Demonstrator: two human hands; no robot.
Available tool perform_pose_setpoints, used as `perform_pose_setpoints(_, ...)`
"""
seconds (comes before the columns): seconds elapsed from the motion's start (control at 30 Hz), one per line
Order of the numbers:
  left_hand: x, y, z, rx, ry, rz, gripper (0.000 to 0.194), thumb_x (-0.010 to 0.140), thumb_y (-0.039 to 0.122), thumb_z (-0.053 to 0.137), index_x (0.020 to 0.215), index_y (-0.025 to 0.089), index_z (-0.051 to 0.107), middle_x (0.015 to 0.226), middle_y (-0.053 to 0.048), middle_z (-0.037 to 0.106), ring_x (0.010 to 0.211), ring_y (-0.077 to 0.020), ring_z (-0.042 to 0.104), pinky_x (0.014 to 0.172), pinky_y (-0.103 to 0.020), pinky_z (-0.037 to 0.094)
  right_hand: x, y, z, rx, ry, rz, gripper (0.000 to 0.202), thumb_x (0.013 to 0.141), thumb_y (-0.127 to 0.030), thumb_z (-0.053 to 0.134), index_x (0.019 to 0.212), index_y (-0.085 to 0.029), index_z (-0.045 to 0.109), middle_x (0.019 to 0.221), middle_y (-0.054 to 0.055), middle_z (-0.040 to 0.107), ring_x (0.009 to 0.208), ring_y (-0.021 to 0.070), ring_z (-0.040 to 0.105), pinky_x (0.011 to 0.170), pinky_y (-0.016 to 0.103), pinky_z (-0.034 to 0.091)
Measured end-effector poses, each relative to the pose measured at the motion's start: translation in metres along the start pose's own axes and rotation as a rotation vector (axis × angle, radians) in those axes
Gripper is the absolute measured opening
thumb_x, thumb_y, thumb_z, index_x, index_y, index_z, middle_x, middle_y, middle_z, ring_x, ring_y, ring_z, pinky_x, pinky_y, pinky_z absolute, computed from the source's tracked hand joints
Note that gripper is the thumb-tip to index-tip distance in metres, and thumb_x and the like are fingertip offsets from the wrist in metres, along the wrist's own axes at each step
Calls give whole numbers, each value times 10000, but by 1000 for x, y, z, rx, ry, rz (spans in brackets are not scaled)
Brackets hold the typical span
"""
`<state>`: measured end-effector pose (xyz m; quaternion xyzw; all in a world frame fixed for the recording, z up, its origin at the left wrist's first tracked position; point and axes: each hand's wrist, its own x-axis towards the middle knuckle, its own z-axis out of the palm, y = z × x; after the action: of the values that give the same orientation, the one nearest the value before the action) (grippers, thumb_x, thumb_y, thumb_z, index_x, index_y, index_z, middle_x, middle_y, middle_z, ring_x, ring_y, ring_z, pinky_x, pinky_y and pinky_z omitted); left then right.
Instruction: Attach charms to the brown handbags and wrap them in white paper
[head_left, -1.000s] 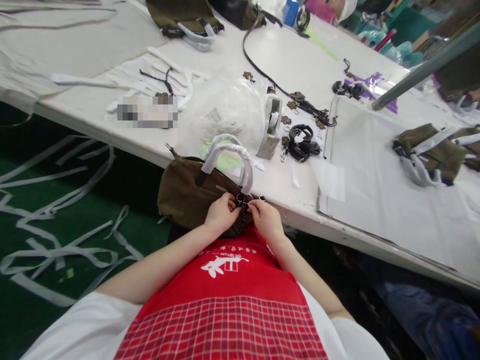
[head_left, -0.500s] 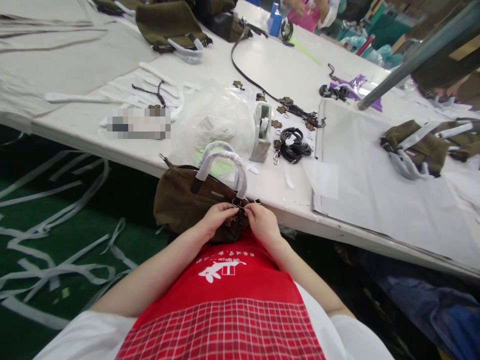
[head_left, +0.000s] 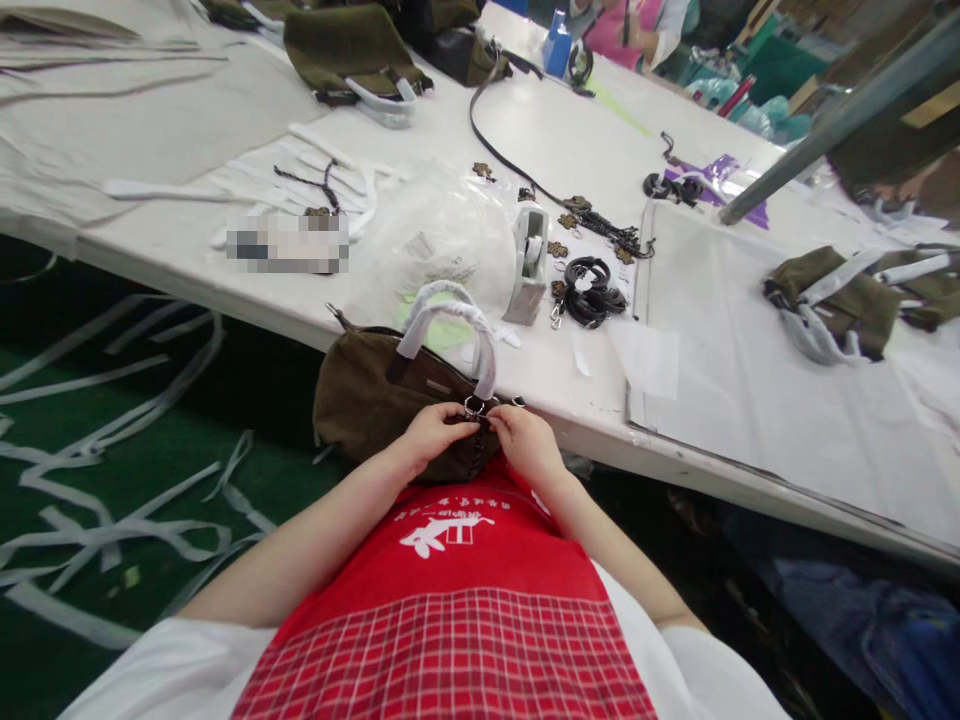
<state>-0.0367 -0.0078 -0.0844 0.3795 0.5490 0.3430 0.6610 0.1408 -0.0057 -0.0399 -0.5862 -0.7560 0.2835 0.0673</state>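
Note:
An olive-brown handbag (head_left: pixel 367 395) leans against the table's front edge, its wrapped white handles (head_left: pixel 450 310) standing up. My left hand (head_left: pixel 435 435) pinches at the base of the near handle, just under a metal ring (head_left: pixel 474 405). Close beside it on the right, my right hand (head_left: pixel 521 435) is closed in a pinch too. A dark braided cord (head_left: pixel 478 450) hangs below the fingertips against the bag. Whatever small piece lies between the fingers is too small to name.
On the white table (head_left: pixel 585 400) are a clear plastic bag (head_left: pixel 442 225), a tape dispenser (head_left: pixel 529 265), coiled black straps (head_left: pixel 591 290) and flower-shaped charms. More olive bags (head_left: pixel 832 300) lie right and back left. A metal pole (head_left: pixel 825 130) slants at right. Another person (head_left: pixel 630 30) is across the table.
The view has shifted slightly. The metal ring shows more clearly above my fingertips, and the charm that hung beside the cord is no longer distinct. Both hands remain pinched at the same place.

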Motion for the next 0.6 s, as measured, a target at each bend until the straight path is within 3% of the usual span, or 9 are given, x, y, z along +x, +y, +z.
perform_pose_setpoints(0.23,-1,-1,0,6,-23,30,285,592,339,802,809,164,740,805,-35,747,784,-213,667,823,-355,491,-1,-3,1,5,-2,-13,196,958,-238,504,986,-231,698,960,35,736,887,186,659,786,259,443)
perform_pose_setpoints(0.6,-4,-7,-5,39,-85,72,297,663,372,756,865,158,721,855,-48,745,821,-217,668,820,-348,498,4,3,21,209,83,-51,191,940,-235,536,955,-232,726,928,19,749,852,173,675,791,257,467)
